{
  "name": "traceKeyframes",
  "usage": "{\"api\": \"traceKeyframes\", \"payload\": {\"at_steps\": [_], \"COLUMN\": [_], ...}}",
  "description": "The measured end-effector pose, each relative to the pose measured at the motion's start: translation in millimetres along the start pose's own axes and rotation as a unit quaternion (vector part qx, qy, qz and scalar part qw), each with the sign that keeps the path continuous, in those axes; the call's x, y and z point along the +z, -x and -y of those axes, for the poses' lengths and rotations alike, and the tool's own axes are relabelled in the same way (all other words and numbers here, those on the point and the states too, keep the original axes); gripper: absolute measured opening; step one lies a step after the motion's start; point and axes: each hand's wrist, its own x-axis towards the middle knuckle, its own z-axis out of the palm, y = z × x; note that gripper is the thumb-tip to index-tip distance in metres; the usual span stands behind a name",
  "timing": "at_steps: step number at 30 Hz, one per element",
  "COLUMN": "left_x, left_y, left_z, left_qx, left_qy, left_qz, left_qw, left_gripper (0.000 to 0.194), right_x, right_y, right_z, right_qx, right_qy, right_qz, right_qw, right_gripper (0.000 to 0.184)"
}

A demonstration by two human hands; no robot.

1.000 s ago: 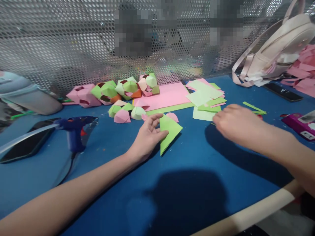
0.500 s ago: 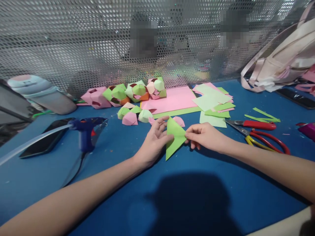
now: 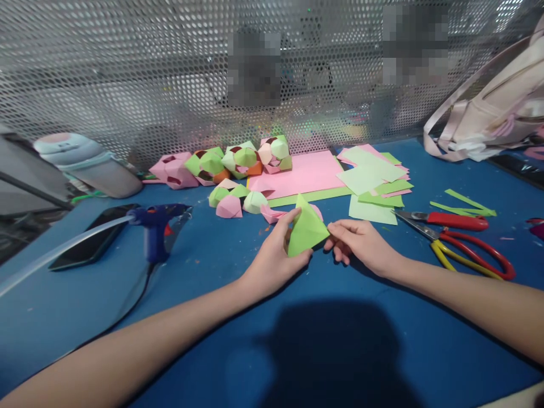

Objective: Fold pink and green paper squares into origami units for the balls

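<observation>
Between my hands is a folded piece of light green paper [image 3: 306, 229], its pointed end toward the right. My left hand [image 3: 276, 255] grips its left side, thumb along the lower edge and fingers at the upper left. At the right corner, my right hand [image 3: 361, 243] pinches the tip between thumb and fingers. Small folded paper pieces [image 3: 229, 207] in pink and green sit just beyond my left hand. Scissors [image 3: 450, 238] with red and yellow handles lie to the right of my right hand, beside a red-handled cutter [image 3: 457, 221].
A blue glue gun [image 3: 155, 232] stands left by a dark phone [image 3: 91, 238], its cord trailing forward. Paper ornaments [image 3: 208, 165], pink sheets [image 3: 312, 173] and cut green squares [image 3: 369, 173] line the back before a perforated metal panel [image 3: 170, 85]. A tumbler [image 3: 91, 164] and backpack [image 3: 497, 107] flank them.
My right hand came from the scissors' side to the paper's right corner. My left hand's grip shifted, thumb now at the lower edge, and the paper is tilted. The view swung left.
</observation>
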Motion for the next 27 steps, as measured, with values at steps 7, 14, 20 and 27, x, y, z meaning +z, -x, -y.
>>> {"api": "traceKeyframes", "payload": {"at_steps": [7,14,20,27], "left_x": [-1.4,-11.9,-12.5,-3.5], "left_y": [-1,-5,-11,-6], "left_z": [-14,-6,1,-11], "left_qx": [-0.056,-0.076,-0.109,-0.147], "left_qy": [0.093,0.031,0.222,0.339], "left_qz": [-0.004,-0.077,-0.083,0.005], "left_qw": [0.994,0.994,0.966,0.929], "left_gripper": [0.061,0.022,0.008,0.031], "right_x": [2,6,0,-2], "right_y": [1,5,7,2], "right_z": [1,3,6,6], "right_qx": [-0.012,-0.031,-0.096,-0.087], "right_qy": [0.033,0.092,0.177,0.198], "right_qz": [-0.005,-0.020,-0.101,-0.124], "right_qw": [0.999,0.995,0.974,0.968], "right_gripper": [0.031,0.023,0.021,0.017]}}
